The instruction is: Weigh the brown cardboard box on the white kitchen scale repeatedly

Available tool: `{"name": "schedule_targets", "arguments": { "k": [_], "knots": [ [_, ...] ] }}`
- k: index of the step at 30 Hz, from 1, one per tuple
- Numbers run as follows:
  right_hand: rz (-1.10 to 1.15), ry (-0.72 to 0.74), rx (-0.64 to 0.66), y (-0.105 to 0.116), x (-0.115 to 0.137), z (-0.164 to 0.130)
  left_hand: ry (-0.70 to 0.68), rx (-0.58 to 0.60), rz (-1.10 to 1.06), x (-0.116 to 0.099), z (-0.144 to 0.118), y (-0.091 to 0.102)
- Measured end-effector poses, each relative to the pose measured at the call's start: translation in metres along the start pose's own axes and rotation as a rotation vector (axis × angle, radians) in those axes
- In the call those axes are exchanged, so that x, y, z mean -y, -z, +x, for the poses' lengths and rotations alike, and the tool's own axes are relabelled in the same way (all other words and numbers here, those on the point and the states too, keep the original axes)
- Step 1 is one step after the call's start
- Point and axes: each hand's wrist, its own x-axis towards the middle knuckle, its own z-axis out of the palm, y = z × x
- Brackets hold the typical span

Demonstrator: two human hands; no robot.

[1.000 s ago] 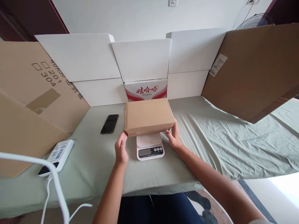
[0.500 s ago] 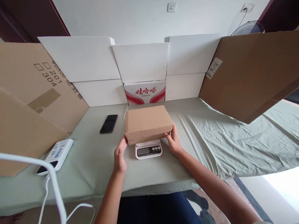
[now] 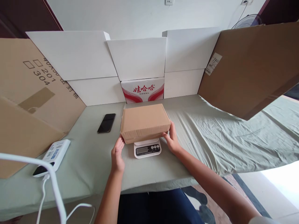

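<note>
A brown cardboard box (image 3: 144, 119) sits over a white digital kitchen scale (image 3: 147, 150), hiding most of its platform. The scale's dark display and several round buttons face me; I can read no number on it. My left hand (image 3: 117, 154) grips the box's near left corner, fingers reaching beneath its edge. At the near right corner, my right hand (image 3: 171, 138) holds the box, thumb on the front face and fingers along the side. Whether the box rests on the platform or is held just above it, I cannot tell.
A black smartphone (image 3: 106, 123) lies left of the box. Further left is a white power bank-like device (image 3: 54, 155) with a white cable (image 3: 54, 183). White boxes (image 3: 137, 59) and a red-printed carton (image 3: 143, 90) stand behind, flanked by large cardboard panels (image 3: 245, 71). Green cloth (image 3: 210, 137) covers the table.
The whole view has shifted slightly, so everything sits a little further left and higher. Both hands keep hold of the cardboard box, which stays over the scale.
</note>
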Motion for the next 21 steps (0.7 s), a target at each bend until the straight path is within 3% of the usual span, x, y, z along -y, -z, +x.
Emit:
{"name": "schedule_targets", "arguments": {
  "k": [10,16,21],
  "knots": [
    [0.001,-0.013,-0.004,0.0,0.002,-0.001,0.004,-0.013,-0.011,0.0,0.0,0.0],
    [0.043,-0.002,-0.133,0.002,-0.005,0.0,-0.059,-0.043,-0.043,-0.006,0.003,0.0],
    [0.096,-0.029,-0.16,0.002,-0.008,0.002,-0.038,-0.053,-0.049,-0.002,0.004,0.0]
  ]
}}
